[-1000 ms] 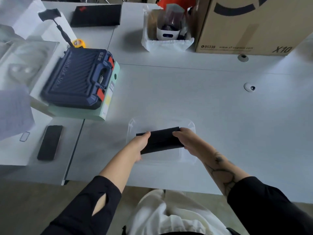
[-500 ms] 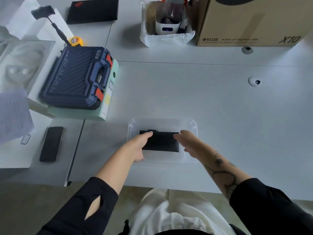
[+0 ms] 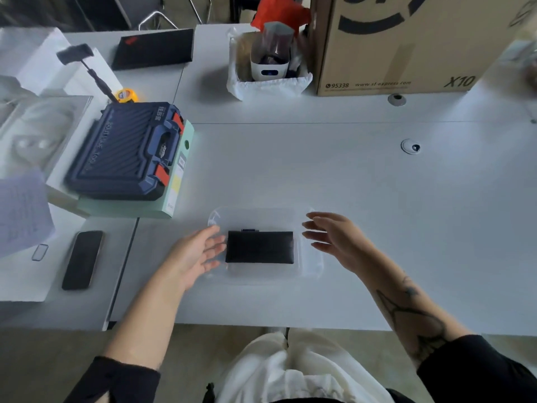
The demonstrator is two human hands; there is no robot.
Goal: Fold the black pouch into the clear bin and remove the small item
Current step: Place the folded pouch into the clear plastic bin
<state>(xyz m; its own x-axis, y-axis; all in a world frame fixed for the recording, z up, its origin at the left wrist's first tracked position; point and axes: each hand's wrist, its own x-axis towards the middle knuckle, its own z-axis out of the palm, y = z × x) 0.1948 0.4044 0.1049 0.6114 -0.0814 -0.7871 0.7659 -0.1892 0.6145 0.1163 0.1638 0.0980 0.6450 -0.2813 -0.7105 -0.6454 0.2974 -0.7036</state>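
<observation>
The folded black pouch (image 3: pixel 259 247) lies flat inside the clear bin (image 3: pixel 312 266) near the table's front edge. A small dark tab pokes out at the pouch's far edge. My left hand (image 3: pixel 194 253) hovers at the bin's left side, fingers spread, holding nothing. My right hand (image 3: pixel 334 236) hovers at the bin's right side, open as well, clear of the pouch. I cannot make out any small item in the bin.
A dark blue tool case (image 3: pixel 125 151) on a green box sits at the left. A black phone (image 3: pixel 82 259) lies nearer me. A cardboard box (image 3: pixel 401 42), a white-lined container (image 3: pixel 268 80) and a small white round object (image 3: pixel 410 146) stand further back.
Both hands lowered the pouch into the bin, then let go and drew apart to the bin's sides. The camera view tilted slightly.
</observation>
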